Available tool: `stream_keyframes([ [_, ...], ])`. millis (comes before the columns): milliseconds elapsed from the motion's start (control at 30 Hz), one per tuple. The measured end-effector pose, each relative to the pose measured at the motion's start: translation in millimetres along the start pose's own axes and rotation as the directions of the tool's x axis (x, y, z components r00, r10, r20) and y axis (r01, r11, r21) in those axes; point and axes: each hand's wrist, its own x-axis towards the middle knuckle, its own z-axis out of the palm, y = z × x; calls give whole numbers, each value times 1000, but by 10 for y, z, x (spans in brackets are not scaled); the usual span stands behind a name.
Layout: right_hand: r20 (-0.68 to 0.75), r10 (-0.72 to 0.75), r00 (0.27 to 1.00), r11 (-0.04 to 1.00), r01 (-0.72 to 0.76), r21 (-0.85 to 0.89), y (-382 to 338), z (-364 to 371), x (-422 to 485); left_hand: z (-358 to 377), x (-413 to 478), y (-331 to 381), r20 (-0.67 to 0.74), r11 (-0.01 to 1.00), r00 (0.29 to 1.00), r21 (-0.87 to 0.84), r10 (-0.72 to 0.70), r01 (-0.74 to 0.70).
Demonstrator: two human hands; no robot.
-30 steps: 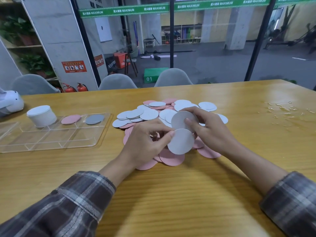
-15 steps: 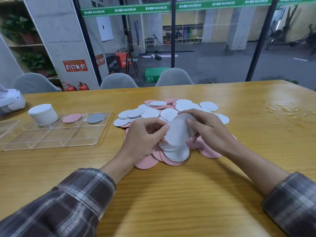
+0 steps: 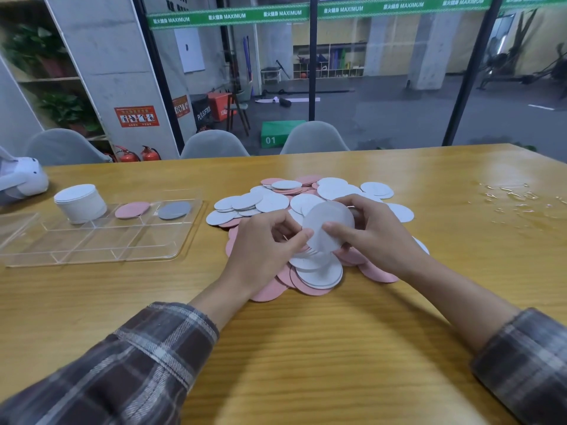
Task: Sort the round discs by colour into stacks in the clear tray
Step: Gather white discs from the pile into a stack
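While my left hand and right hand both pinch a blurred white disc just above the pile, right of the clear tray, I judge a loose hand-over could drop it among pink discs.

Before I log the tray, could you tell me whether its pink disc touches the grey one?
Apart. The head view shows bare clear tray between the pink disc and the grey disc.
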Motion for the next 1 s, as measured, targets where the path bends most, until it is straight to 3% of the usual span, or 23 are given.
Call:
stream_keyframes([
  [200, 22, -42, 999, 997, 43, -61, 21, -2, 14, 2, 17, -24, 25, 990, 998, 127, 66, -68],
  [367, -20, -97, 995, 973, 91, -214, 73, -5, 9, -88, 32, -137, 275, 914, 949, 323, 155, -244],
  [533, -72, -82, 994, 963, 61, -261, 75, -20, 20, -122, 41, -162, 317, 857, 908, 349, 274, -380],
  [867, -104, -84, 991, 973, 58, -225, 81, -34, 26, -100, 37, -60, 158, 785, 853, 335, 498, -521],
  [1000, -73, -89, 993, 972, 70, -224, 77, -16, 14, -102, 52, -59, 70, 823, 870, 295, 489, -486],
])
